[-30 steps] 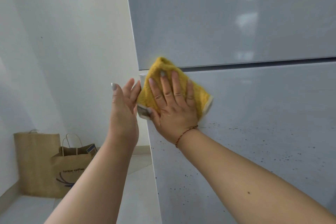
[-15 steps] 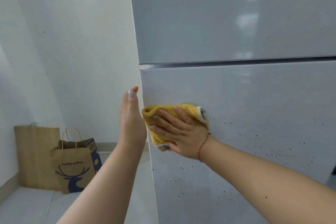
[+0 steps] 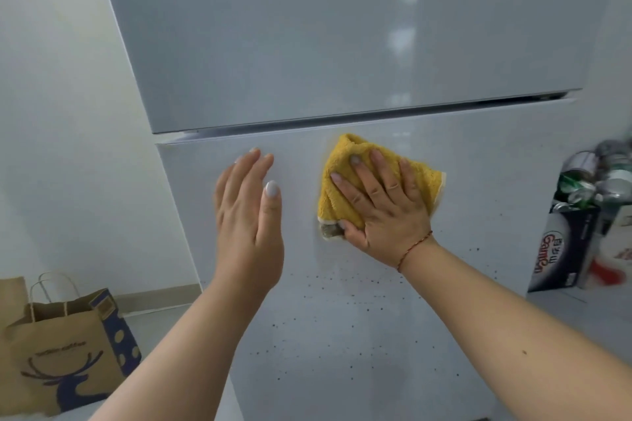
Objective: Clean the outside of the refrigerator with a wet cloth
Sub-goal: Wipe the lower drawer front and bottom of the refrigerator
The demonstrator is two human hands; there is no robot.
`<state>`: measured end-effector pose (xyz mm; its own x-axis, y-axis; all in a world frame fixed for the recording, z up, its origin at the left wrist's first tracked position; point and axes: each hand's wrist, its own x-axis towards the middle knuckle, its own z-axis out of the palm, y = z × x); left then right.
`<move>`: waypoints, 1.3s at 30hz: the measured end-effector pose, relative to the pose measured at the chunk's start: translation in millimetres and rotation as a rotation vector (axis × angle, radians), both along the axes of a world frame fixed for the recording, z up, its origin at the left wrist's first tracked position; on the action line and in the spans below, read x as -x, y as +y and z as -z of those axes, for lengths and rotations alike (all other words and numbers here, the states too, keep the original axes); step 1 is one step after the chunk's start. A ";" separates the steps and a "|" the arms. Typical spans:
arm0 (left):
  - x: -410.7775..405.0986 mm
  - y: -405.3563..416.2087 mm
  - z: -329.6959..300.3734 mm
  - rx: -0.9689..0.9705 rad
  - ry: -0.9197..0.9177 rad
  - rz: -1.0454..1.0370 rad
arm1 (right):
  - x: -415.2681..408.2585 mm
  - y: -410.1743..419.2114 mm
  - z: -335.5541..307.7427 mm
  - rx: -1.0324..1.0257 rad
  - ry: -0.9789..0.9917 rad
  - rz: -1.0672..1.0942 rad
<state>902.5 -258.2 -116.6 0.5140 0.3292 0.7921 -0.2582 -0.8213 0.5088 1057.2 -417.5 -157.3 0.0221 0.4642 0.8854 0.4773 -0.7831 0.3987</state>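
The pale grey refrigerator [image 3: 342, 44] fills the view, with a dark seam between its upper and lower doors. My right hand [image 3: 383, 205] presses a folded yellow cloth [image 3: 345, 161] flat against the top of the lower door [image 3: 496, 181], fingers spread and straight. My left hand [image 3: 246, 215] is held upright with straight fingers at the lower door, left of the cloth; its fingertips seem to touch the surface. Small dark specks dot the lower door below both hands.
Brown paper bags [image 3: 65, 349], one with a blue deer print, stand on the floor at the lower left by the white wall. At the right edge, a dark box [image 3: 561, 249] and several cans [image 3: 602, 174] sit on a surface beside the refrigerator.
My right hand has slid the cloth from the lower door's left edge rightward and up toward the seam. My left hand left the door's edge and now lies on the door front.
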 end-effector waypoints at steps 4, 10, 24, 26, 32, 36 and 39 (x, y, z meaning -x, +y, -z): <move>-11.7 -10.1 -2.8 -0.086 0.011 -0.023 | -14.7 -27.9 -9.8 -0.174 0.105 0.064; -10.3 -5.2 0.4 0.012 -0.052 -0.086 | -28.6 -60.9 -2.7 -0.823 0.471 0.229; -16.8 -14.4 -2.1 -0.142 0.131 -0.104 | 18.4 30.2 -11.5 -0.070 0.152 -0.025; -19.7 -19.0 -2.4 -0.169 0.161 -0.131 | 3.4 3.2 -17.2 -0.046 0.103 -0.038; -29.0 -17.8 3.9 -0.297 0.267 -0.210 | -46.3 -91.8 -28.6 -0.376 0.283 0.158; -29.9 -17.4 3.7 -0.320 0.288 -0.223 | -63.9 -142.6 -35.2 -0.642 0.525 0.235; -30.1 -20.6 2.0 -0.321 0.286 -0.216 | -67.5 -153.6 -36.7 -0.776 0.606 0.217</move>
